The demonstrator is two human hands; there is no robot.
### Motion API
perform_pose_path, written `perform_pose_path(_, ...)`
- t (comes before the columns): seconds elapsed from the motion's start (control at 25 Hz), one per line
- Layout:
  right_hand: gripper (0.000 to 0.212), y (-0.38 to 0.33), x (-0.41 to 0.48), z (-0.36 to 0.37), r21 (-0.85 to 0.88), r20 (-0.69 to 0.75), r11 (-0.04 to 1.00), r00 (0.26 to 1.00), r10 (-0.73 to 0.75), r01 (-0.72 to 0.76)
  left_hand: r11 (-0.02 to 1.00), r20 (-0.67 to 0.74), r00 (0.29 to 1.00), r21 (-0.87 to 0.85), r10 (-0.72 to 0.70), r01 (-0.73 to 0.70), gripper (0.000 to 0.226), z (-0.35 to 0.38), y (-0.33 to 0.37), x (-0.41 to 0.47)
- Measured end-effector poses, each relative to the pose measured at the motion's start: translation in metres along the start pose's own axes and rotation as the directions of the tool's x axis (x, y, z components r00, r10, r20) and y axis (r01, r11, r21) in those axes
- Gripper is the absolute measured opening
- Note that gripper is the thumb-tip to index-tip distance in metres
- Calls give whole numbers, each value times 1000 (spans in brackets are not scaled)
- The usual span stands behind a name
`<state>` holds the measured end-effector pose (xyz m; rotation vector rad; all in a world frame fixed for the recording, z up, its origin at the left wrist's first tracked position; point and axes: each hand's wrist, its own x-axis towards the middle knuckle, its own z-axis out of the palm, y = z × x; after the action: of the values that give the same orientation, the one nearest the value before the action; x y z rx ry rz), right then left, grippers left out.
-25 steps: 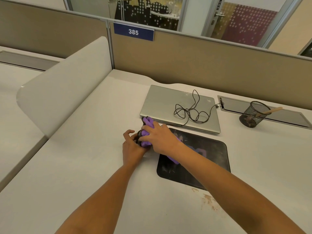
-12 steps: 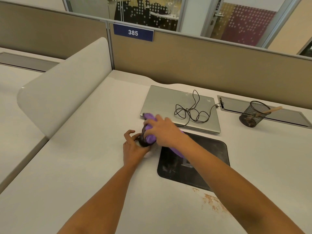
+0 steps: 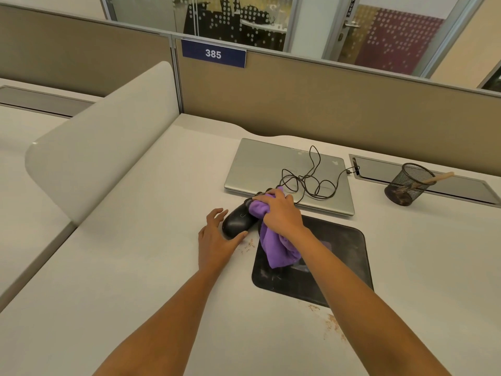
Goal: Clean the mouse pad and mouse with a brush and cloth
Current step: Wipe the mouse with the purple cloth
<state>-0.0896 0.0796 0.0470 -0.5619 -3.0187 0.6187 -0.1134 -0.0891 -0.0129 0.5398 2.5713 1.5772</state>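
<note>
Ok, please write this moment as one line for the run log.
step: mouse wipe | right hand: grips purple cloth, pressed on mouse front | left hand: open, thumb touches mouse rear | mouse pad: dust marks visible

Left grip (image 3: 215,240) loosely spread, palm down; right grip (image 3: 282,214) curled, knuckles up, slightly farther forward.

- Soft, even light is filling the scene, throwing only faint shadows onto the surface (image 3: 135,267).
- Wide-angle distortion is bowing the partition (image 3: 352,109) towards 3 and 9 o'clock.
- Slight blur is softening the 8 o'clock edge.
</note>
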Motion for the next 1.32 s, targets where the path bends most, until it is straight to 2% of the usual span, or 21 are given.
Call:
perform_pose_path(0.12, 56, -9, -4, 0, -66, 29, 998, 999, -19, 21, 1000, -5, 1000, -17, 20, -20, 65, -1, 1, 0)
perform_pose_path(0.32, 57, -12, -19, 0, -187, 123, 932, 948, -293, 312, 996, -26, 1000, -94, -5, 3, 64, 0, 3, 0)
perform_pose_path(0.4, 55, -10, -15, -2, -220, 103, 940, 964, -244, 261, 995, -21, 1000, -95, -18, 16, 67, 0, 2, 1)
perform_pose_path(0.56, 42, -15, 9, -10, -237, 77, 971, 997, -19, 37, 997, -19, 999, -73, -36, 34, 70, 0, 1, 2)
perform_pose_path(0.64, 38, -25, 16, -8, -277, 67, 961, 998, -5, 24, 996, -16, 999, -83, -41, 39, 70, 0, 2, 2)
perform_pose_path(0.76, 44, -35, 17, -6, -345, 122, 923, 983, -136, 171, 994, -9, 999, -96, -48, 47, 71, -1, 3, 2)
perform_pose_path(0.84, 50, -32, 13, -8, -341, 182, 889, 949, -258, 307, 993, -11, 998, -108, -55, 54, 72, -1, 3, 2)
perform_pose_path(0.92, 52, -27, 14, -12, -346, 221, 858, 922, -319, 380, 993, -13, 998, -101, -57, 56, 71, -1, 3, 3)
perform_pose_path(1.04, 51, -26, 21, -14, -360, 221, 887, 950, -221, 290, 993, 0, 997, -90, -72, 72, 72, 0, 2, 3)
perform_pose_path(1.2, 47, -31, 19, -3, -372, 124, 925, 992, -38, 82, 992, -16, 997, -102, -72, 70, 73, 0, 0, 2)
perform_pose_path(1.32, 47, -25, 5, 1, -338, 86, 941, 994, 67, -35, 993, -28, 997, -101, -67, 64, 72, 1, 0, 3)
